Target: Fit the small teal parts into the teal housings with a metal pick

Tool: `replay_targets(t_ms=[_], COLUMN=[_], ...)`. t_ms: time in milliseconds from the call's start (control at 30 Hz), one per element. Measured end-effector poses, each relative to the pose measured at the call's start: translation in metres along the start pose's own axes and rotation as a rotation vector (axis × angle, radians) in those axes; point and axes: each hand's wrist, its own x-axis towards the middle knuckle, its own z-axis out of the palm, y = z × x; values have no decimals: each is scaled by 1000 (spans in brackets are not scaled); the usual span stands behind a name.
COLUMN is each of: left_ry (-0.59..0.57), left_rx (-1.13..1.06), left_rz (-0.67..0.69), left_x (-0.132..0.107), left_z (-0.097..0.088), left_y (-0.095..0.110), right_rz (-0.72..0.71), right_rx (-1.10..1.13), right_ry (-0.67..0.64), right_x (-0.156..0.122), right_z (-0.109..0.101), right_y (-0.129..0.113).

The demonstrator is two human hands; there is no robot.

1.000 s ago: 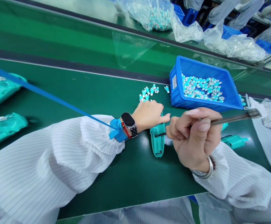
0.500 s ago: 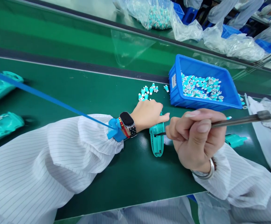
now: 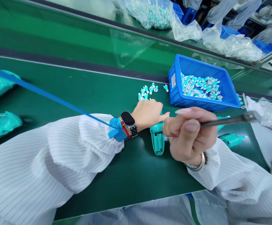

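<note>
A small teal plastic housing (image 3: pixel 157 142) lies on the green belt (image 3: pixel 91 93) between my hands. My left hand (image 3: pixel 148 114) rests on its far end with fingers curled over it, holding it down. My right hand (image 3: pixel 190 136) is closed around metal tweezers (image 3: pixel 229 120), whose dark tip touches the housing's upper part. On the left wrist are a black smartwatch (image 3: pixel 128 123) and a blue strap (image 3: pixel 44 93) that runs off to the left.
A blue bin (image 3: pixel 196 103) of small teal-and-white parts stands behind my right hand, with several loose ones (image 3: pixel 148 91) on the belt beside it. More teal housings (image 3: pixel 0 125) lie at far left and one (image 3: pixel 231 139) at right. Clear plastic bags (image 3: pixel 231 47) line the back.
My right hand with the tweezers has shifted slightly left, closer to the housing. The housings at far left have drifted further left. My left hand stays put.
</note>
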Motion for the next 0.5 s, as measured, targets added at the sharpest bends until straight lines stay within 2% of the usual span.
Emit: replay_targets(t_ms=[100,233,367,433,500], left_ry=[-25,0,8,-2,-2], left_rx=[-36,-28,-43,-41,-12], left_rz=[21,50,53,46,19], left_x=[-1,-1,0,0,0], left_z=[-2,2,3,3,2], left_y=[-1,-3,-4,-4,-2], right_rz=[-115,-46,16,0,-47], right_rx=[29,145,126,136,170], right_ry=[91,95,53,45,103], right_x=[15,25,26,28,33], right_z=[7,11,10,8,5], right_y=[-7,-9,-8,-14,-25])
